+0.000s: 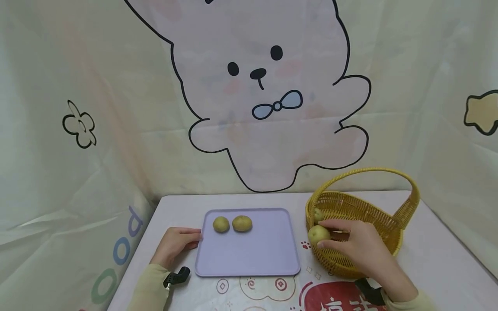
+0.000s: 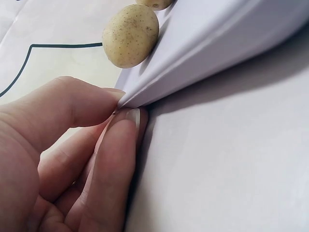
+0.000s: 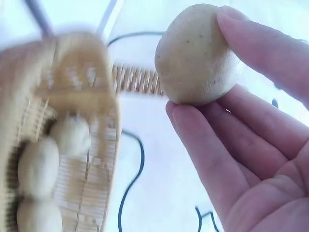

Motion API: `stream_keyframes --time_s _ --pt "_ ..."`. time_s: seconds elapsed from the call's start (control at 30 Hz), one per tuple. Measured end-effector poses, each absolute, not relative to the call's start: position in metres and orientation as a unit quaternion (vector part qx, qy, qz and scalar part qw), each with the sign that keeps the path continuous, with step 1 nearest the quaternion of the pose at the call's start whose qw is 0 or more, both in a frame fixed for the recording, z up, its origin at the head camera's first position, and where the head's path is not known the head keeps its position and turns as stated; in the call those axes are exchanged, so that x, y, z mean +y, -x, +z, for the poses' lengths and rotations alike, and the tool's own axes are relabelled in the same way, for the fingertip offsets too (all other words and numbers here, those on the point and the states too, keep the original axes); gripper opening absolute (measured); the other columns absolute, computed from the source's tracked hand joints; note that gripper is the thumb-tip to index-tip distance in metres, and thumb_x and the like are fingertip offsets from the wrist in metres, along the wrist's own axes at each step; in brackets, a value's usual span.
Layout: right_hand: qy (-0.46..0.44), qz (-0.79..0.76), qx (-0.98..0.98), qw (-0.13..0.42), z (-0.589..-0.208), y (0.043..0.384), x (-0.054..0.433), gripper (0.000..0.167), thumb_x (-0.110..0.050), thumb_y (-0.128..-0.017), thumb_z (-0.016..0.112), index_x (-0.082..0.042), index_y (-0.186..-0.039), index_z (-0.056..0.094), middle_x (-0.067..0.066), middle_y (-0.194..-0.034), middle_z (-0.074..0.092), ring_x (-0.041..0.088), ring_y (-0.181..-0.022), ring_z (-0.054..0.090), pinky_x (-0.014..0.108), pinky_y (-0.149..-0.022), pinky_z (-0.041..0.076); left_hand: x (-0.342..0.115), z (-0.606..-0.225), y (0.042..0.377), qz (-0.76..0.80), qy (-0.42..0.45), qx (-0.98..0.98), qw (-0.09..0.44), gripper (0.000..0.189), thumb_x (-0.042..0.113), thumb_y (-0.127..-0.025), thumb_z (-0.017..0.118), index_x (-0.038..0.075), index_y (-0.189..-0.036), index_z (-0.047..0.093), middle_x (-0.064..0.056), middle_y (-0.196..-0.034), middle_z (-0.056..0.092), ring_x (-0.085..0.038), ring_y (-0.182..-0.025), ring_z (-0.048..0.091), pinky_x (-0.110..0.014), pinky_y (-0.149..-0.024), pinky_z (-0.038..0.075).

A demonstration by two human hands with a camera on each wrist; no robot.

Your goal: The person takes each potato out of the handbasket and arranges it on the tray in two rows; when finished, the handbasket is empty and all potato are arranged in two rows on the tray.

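My left hand (image 1: pixel 177 244) pinches the left rim of a pale lilac tray (image 1: pixel 249 255); the left wrist view has thumb and fingers at its edge. Two potatoes, one rounder (image 1: pixel 221 224) and one longer (image 1: pixel 242 223), lie near the tray's back left. A potato (image 3: pixel 195 58) is gripped between the thumb and fingers of my right hand (image 1: pixel 358 244). That hand is over the left side of a yellow woven basket (image 1: pixel 338 264). Inside the basket, the right wrist view shows three more potatoes (image 3: pixel 38 166), slightly blurred.
The basket's tall arched handle (image 1: pixel 365 169) rises behind my right hand. A white cloth with red and line prints (image 1: pixel 268 287) covers the table. Behind stands a curtain (image 1: pixel 155 164) with a large cartoon animal. Each wrist wears a black strap mount (image 1: pixel 177 276).
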State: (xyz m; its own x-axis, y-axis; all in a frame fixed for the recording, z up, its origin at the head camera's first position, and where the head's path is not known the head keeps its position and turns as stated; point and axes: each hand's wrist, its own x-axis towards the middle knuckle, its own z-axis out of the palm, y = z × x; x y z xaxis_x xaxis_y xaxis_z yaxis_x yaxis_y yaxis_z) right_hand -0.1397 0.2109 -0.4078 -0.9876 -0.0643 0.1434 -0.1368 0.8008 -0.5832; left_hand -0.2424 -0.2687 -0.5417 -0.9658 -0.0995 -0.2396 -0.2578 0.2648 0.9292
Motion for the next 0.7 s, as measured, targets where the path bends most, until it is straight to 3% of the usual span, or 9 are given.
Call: stream_keyframes --time_s 0.13,0.3,0.5,0.7 --pt "-0.069 0.353 -0.932 0.047 -0.417 0.143 0.183 0.044 -0.037 -0.079 0.097 -0.022 -0.118 0.085 0.002 -0.118 0.082 0.013 -0.101 0.076 0.026 -0.082 0.064 -0.269 -0.541 0.242 0.593 0.120 0.794 0.063 0.032 0.011 -0.083 0.092 -0.001 -0.111 0.084 -0.012 -0.107 0.084 -0.009 -0.082 0.077 -0.022 -0.074 0.065" --pt "-0.078 0.409 -0.909 0.021 -0.435 0.163 0.145 0.046 -0.028 -0.080 0.097 -0.013 -0.120 0.083 0.008 -0.120 0.082 0.022 -0.104 0.081 0.032 -0.085 0.068 -0.267 -0.540 0.242 0.599 0.114 0.790 0.061 0.033 0.010 -0.082 0.092 -0.003 -0.112 0.083 -0.013 -0.107 0.084 -0.010 -0.082 0.077 -0.023 -0.073 0.066" --pt "-0.079 0.395 -0.914 0.050 -0.459 0.199 0.111 0.041 -0.020 -0.079 0.097 -0.012 -0.117 0.084 0.003 -0.111 0.083 0.020 -0.101 0.080 0.039 -0.090 0.067 -0.265 -0.539 0.242 0.601 0.114 0.789 0.055 0.031 0.008 -0.082 0.092 -0.003 -0.110 0.084 -0.015 -0.106 0.084 -0.011 -0.082 0.077 -0.025 -0.074 0.066" --pt "-0.056 0.367 -0.927 0.061 -0.475 0.223 0.094 0.040 -0.015 -0.080 0.096 -0.005 -0.117 0.083 0.008 -0.106 0.083 0.021 -0.096 0.076 0.044 -0.087 0.064 -0.267 -0.541 0.241 0.605 0.119 0.785 0.050 0.031 0.007 -0.081 0.092 -0.003 -0.109 0.084 -0.014 -0.104 0.084 -0.012 -0.081 0.077 -0.026 -0.073 0.067"
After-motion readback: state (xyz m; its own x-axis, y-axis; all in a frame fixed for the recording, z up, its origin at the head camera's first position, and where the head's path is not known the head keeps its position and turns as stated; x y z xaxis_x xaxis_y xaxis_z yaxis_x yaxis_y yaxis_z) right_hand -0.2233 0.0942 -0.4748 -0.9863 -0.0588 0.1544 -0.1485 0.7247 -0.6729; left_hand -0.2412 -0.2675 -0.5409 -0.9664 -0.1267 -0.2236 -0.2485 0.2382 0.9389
